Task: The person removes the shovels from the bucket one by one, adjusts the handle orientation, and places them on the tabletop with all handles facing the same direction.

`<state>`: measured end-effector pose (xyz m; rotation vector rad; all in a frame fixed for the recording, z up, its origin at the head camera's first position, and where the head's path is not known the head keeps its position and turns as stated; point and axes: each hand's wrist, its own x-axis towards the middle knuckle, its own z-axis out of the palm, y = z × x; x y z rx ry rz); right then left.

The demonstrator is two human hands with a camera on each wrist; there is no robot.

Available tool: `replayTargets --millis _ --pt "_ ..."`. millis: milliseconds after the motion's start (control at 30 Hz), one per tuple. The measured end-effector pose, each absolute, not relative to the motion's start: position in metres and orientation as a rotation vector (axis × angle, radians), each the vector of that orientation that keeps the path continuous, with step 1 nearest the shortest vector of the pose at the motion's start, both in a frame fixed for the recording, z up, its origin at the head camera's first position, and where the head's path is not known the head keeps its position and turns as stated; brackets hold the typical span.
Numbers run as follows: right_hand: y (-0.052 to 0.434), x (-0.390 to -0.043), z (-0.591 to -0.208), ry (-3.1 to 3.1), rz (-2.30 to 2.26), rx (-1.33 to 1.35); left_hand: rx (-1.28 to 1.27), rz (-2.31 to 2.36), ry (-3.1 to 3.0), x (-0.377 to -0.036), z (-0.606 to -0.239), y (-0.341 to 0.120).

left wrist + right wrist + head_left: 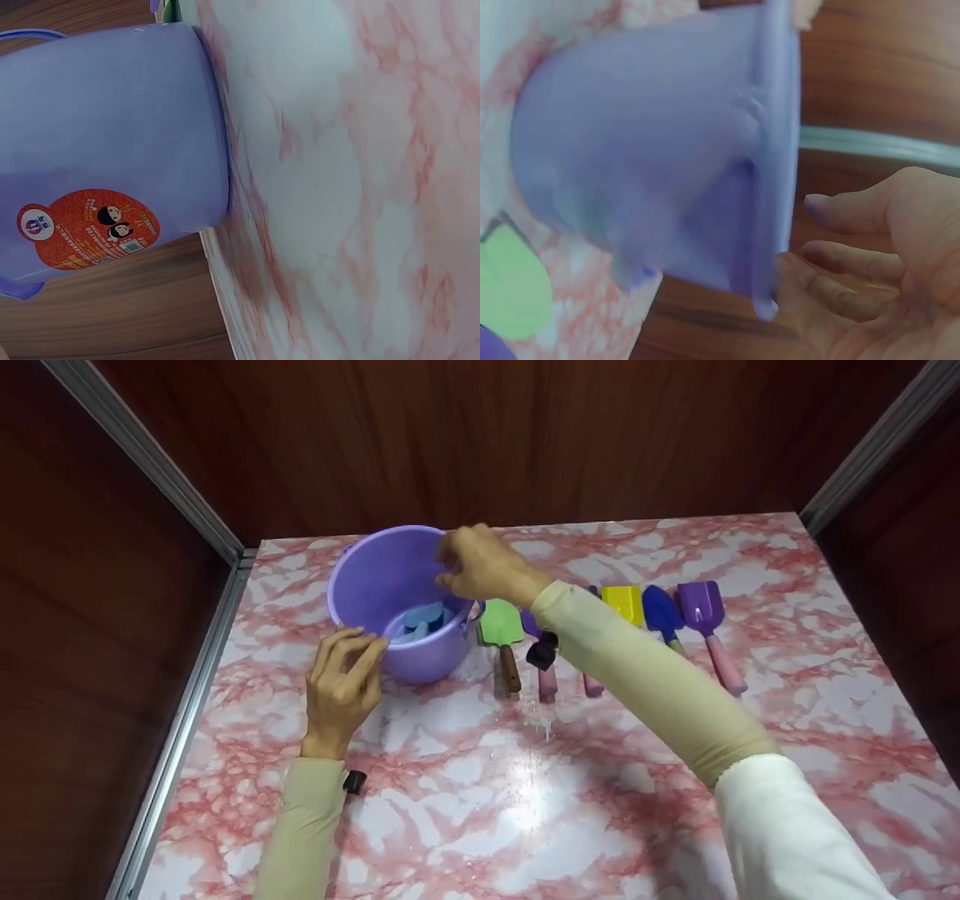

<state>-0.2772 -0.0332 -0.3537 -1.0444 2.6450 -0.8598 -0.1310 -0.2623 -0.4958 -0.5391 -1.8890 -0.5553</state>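
A purple bucket stands upright toward the back left of the table, with blue toy pieces lying at its bottom. My left hand holds the front-left rim, its fingertips over the edge. Above the right part of the rim is my right hand, nothing in its grasp. In the right wrist view, that hand's fingers are loosely bent, spread apart beside the bucket's rim. The left wrist view shows the bucket's side with a red label.
Right of the bucket lies a row of toy shovels: a green one with a brown handle, a yellow one, a blue one and a purple one among them. Dark wooden panels surround the marbled table.
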Motion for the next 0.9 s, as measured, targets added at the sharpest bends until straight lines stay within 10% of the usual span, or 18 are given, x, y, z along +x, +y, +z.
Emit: replayTargets --millis 900 --pt "-0.096 -0.273 -0.39 2.383 -0.007 -0.931 -0.502 -0.603 -1.857 -0.134 -0.5 -0.257"
